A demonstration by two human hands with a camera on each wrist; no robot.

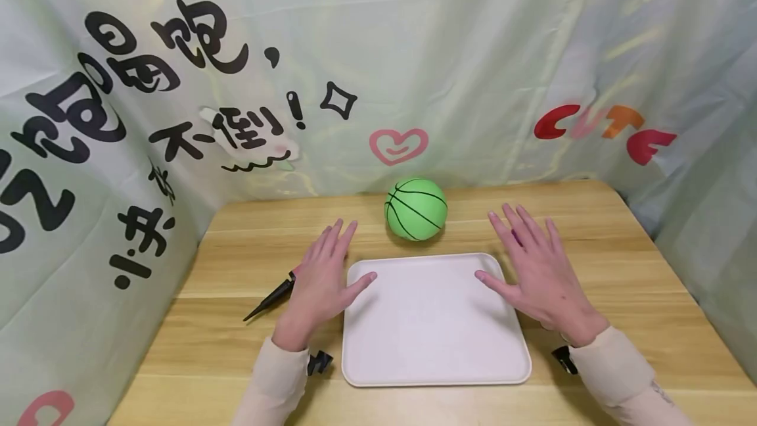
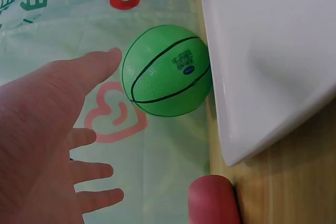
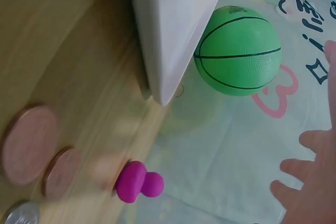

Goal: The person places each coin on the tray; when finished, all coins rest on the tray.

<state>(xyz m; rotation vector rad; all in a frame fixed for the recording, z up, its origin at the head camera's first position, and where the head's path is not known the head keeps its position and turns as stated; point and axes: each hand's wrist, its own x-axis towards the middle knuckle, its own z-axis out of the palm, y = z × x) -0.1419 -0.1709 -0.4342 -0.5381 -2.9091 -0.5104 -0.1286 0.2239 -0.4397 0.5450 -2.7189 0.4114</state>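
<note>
A white rectangular tray (image 1: 434, 327) lies on the wooden table between the two hands. My left hand (image 1: 319, 284) is over its left edge, fingers spread and thumb pointing inward, holding nothing. On the other side, my right hand (image 1: 541, 275) spreads its fingers near the tray's right edge, also holding nothing. Behind the tray sits a green ball (image 1: 416, 209) with black basketball lines. Partly hidden under the left hand is a tool with a tapered black tip (image 1: 275, 298); its red-pink cylindrical end (image 2: 212, 200) shows in the left wrist view.
In the right wrist view, a small purple rounded object (image 3: 134, 182) stands near two copper-coloured discs (image 3: 31, 142) and a silvery disc (image 3: 23, 213). The right hand mostly hides these in the head view. A printed curtain (image 1: 449, 51) surrounds the table's back and sides.
</note>
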